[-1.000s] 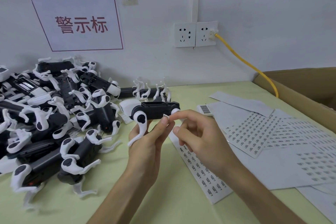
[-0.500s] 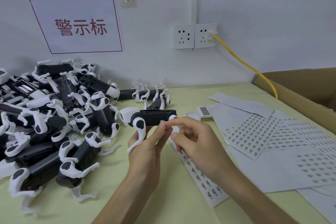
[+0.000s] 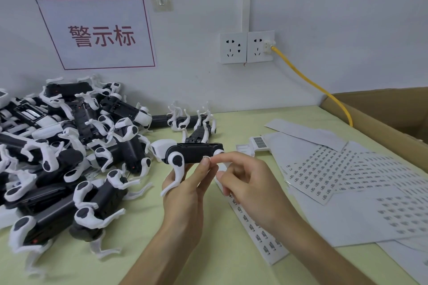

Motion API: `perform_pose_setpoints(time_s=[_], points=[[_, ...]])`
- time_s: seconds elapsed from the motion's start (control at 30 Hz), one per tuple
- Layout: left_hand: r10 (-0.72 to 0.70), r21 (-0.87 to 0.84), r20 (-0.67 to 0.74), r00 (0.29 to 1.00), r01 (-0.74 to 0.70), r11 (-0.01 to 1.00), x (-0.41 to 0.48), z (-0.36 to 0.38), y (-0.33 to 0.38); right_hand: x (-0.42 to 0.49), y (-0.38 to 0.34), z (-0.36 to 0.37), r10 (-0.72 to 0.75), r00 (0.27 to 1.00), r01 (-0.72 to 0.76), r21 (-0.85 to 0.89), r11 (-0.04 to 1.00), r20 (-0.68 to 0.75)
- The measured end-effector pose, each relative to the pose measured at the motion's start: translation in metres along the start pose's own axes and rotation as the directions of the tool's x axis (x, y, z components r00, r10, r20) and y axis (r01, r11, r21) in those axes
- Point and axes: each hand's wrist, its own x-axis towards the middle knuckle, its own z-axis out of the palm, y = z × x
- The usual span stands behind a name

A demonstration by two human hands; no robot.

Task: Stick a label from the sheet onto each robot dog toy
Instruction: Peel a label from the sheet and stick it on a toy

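While left hand [image 3: 185, 192] grips glossy black-white toy [image 3: 194, 152], right fingers [image 3: 222, 157] pinch tiny label [image 3: 206, 157].

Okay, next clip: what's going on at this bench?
A person is labelling toys. The left hand holds one black-and-white robot dog toy up above the table, and the right hand has its fingertips at the toy's side, where a small label sits between the fingertips of both hands. A pile of toys lies to the left; label sheets and a narrow label strip lie to the right.
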Motion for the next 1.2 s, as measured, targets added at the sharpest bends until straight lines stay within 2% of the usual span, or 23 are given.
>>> perform_pose_setpoints(time_s=[1.0, 1.2], points=[[0.028, 0.003, -0.036, 0.999, -0.028, 1.000, 0.002, -0.001, -0.006, 0.000, -0.003, 0.002, 0.036, 0.999, -0.036, -0.021, 0.999, 0.022], [0.001, -0.048, -0.078, 0.997, -0.004, 0.999, 0.011, -0.006, -0.002, 0.001, 0.001, -0.001, 0.042, 0.999, -0.042, -0.001, 0.999, -0.010]])
